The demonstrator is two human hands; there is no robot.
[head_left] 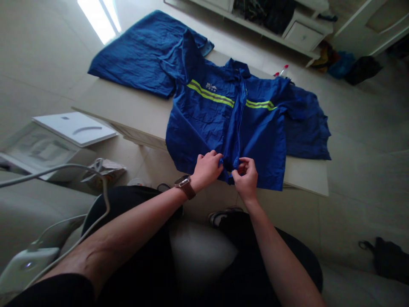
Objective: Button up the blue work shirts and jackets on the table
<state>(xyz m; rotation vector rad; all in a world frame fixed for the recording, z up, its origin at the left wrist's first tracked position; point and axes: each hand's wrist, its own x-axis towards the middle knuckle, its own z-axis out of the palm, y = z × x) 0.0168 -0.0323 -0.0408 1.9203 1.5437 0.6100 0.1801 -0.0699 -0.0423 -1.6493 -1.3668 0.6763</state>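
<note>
A blue work jacket (204, 123) with yellow-green reflective stripes lies front up across a low table, its collar at the far side and its front partly open. My left hand (209, 168), with a watch (183, 182) on the wrist, pinches the bottom hem beside the front opening. Across the opening, my right hand (246, 177) grips the other front edge near the hem between thumb and fingers. Both hands are close together at the table's near side. What lies inside the fingers is partly hidden by the cloth.
Blue cloth (137, 55) spreads over the table's left end, and darker blue cloth (306, 121) lies at the right. The pale table (306, 177) has its near edge before my knees. A white box (75, 128) and a cable (107, 192) are at left; a bottle (283, 71) stands behind.
</note>
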